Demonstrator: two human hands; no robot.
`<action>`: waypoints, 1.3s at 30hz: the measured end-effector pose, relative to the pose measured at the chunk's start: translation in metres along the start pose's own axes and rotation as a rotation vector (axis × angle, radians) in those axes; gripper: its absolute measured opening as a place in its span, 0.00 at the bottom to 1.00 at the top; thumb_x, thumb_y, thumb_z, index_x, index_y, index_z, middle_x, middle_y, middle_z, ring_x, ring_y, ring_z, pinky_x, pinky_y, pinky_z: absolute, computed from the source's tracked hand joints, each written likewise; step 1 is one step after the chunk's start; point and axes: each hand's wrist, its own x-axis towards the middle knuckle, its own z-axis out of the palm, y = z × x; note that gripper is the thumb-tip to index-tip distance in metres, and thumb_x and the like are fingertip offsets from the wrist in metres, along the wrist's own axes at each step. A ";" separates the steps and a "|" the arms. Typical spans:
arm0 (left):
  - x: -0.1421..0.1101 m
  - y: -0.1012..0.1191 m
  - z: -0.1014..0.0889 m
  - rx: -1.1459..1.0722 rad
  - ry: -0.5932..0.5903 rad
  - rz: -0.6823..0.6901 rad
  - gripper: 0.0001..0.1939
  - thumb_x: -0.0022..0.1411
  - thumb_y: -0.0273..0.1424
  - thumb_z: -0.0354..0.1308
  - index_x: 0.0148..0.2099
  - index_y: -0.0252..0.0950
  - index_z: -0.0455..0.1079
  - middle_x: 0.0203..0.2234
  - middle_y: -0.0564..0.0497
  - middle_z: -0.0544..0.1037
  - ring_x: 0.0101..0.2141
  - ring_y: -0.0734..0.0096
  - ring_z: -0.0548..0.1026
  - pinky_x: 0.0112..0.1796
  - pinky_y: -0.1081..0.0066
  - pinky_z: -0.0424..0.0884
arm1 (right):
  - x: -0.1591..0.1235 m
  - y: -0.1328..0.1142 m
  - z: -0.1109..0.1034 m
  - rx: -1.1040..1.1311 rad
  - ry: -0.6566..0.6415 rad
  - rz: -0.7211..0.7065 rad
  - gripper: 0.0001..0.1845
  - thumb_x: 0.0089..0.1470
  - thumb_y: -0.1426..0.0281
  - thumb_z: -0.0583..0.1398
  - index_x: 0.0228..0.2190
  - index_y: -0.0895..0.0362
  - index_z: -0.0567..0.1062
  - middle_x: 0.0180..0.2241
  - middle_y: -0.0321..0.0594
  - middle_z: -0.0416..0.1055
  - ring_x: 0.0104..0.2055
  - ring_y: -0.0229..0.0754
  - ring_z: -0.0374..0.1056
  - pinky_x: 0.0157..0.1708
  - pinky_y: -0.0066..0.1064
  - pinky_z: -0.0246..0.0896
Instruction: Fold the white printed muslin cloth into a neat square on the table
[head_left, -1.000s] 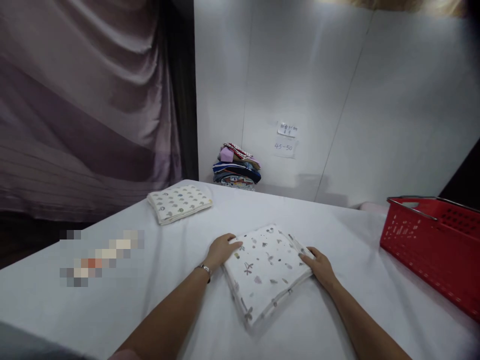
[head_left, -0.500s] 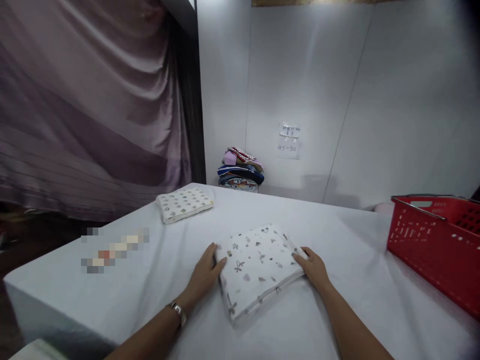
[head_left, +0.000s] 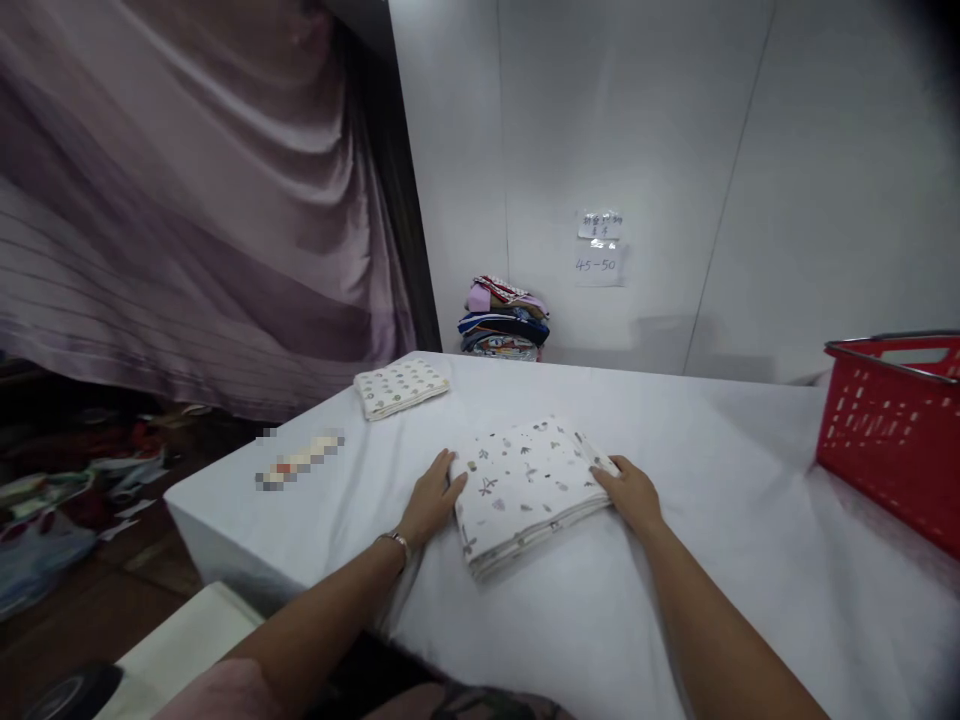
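The patterned cloth (head_left: 525, 485) lies folded on the white table (head_left: 712, 450) — left hand (head_left: 432, 497) touching one side, thumb parted, its grip unclear, right hand (head_left: 632, 497) pinching the opposite edge, thumb on top.

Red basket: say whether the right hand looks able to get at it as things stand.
Probably yes: only white tablecloth shows between the right hand and the red basket, though the hand rests on the nearer folded cloth and would likely have to leave it and stretch sideways.
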 end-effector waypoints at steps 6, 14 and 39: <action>-0.001 0.000 0.000 0.002 0.014 0.001 0.31 0.62 0.43 0.44 0.61 0.30 0.54 0.61 0.42 0.55 0.60 0.63 0.54 0.59 0.64 0.50 | 0.000 -0.001 0.001 -0.032 -0.001 0.018 0.23 0.50 0.55 0.53 0.44 0.52 0.72 0.35 0.39 0.73 0.37 0.44 0.67 0.32 0.30 0.55; -0.002 -0.001 0.001 -0.018 0.014 0.006 0.31 0.62 0.44 0.44 0.61 0.30 0.54 0.61 0.42 0.55 0.60 0.63 0.53 0.59 0.63 0.50 | -0.002 -0.002 0.001 -0.034 -0.004 0.028 0.23 0.50 0.54 0.52 0.43 0.52 0.72 0.34 0.39 0.73 0.36 0.45 0.67 0.31 0.30 0.56; -0.097 -0.054 -0.041 0.399 -0.230 0.298 0.34 0.60 0.45 0.49 0.65 0.53 0.39 0.62 0.57 0.51 0.59 0.59 0.57 0.58 0.58 0.53 | -0.021 0.012 0.013 0.095 -0.020 -0.058 0.26 0.53 0.52 0.50 0.49 0.51 0.68 0.46 0.41 0.70 0.43 0.48 0.66 0.38 0.35 0.64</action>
